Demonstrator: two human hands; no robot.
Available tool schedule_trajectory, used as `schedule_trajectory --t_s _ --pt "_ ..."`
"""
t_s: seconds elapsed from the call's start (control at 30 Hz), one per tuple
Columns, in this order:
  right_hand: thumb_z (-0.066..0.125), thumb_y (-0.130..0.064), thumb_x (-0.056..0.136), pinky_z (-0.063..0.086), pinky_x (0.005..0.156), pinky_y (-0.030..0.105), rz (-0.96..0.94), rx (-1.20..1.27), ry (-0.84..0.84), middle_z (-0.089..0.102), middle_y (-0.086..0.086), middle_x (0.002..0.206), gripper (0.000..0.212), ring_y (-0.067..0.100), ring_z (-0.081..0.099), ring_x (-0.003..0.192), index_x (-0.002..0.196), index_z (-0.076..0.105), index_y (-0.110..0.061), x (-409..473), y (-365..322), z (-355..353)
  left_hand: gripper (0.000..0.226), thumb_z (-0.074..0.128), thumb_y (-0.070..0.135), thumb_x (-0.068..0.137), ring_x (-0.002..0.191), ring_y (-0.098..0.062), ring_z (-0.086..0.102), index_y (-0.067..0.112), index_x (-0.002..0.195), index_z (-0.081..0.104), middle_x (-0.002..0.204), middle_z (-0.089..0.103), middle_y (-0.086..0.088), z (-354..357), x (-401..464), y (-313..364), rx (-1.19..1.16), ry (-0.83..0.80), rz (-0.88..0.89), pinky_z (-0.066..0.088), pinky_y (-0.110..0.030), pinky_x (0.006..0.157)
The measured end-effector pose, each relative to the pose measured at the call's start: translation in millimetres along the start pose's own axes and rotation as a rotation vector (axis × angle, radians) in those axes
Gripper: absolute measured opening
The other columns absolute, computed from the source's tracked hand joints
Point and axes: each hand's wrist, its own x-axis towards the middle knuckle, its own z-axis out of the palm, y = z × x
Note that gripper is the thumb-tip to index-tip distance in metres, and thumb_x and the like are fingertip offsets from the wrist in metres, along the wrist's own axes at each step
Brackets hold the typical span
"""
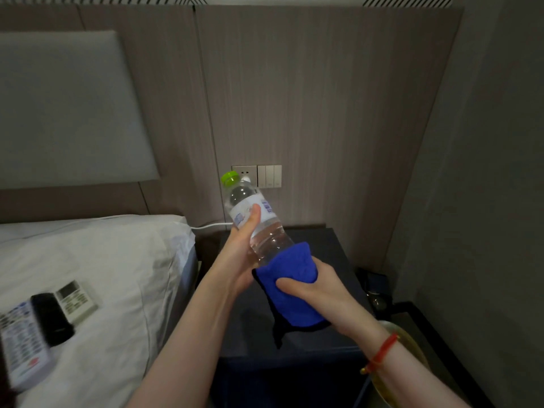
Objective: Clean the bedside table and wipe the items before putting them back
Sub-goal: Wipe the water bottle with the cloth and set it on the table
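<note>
Above the bedside table [329, 240] you hold the water bottle [255, 219] tilted, its long axis running from the green cap [230, 177] at far left down to the base at near right. Your left hand [241, 254] curls around the middle, thumb on the label; your right hand [312, 285] grips the blue cloth [291, 290] wrapped over the base (the nearer end). The label's blue print is too blurred to read.

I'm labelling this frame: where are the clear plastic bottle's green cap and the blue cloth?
green cap [230, 177], head view, top of cap.
blue cloth [294, 285], head view, middle of the fold wrapped round the bottle's base.
</note>
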Motion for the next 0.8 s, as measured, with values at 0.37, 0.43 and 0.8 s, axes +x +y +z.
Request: schedule_trajectory --t_s 0.37,0.43,0.8 --pt "0.046 -0.046 0.085 0.024 0.108 0.013 -0.69 -0.433 0.224 0.028 -0.027 0.131 0.046 0.006 0.033 0.131 0.124 0.052 -0.023 0 -1 5 0.057 0.049 0.041 0.091 0.098 -0.024 0.06 0.005 0.135 0.043 0.108 0.06 -0.015 0 0 -7 -0.402 -0.008 -0.013 0.051 -0.035 0.087" --pt "0.046 -0.037 0.087 0.03 0.106 0.028 -0.796 -0.432 0.244 0.036 -0.021 0.128 0.04 0.022 0.041 0.127 0.123 0.05 -0.022 2 1 3 0.057 0.044 0.043 0.093 0.095 -0.022 0.06 0.006 0.137 0.041 0.106 0.06 -0.014 -1 1 -8 -0.393 -0.006 -0.012 0.053 -0.033 0.085" --pt "0.049 -0.042 0.091 0.056 0.066 0.032 0.2 0.558 0.152 0.07 0.01 0.103 0.035 0.022 0.068 0.086 0.111 0.06 -0.016 24 5 6 0.064 0.06 0.021 0.085 0.103 -0.029 0.056 0.005 0.141 0.032 0.115 0.051 -0.016 4 11 -11 -0.112 0.084 0.248 0.048 -0.044 0.093"
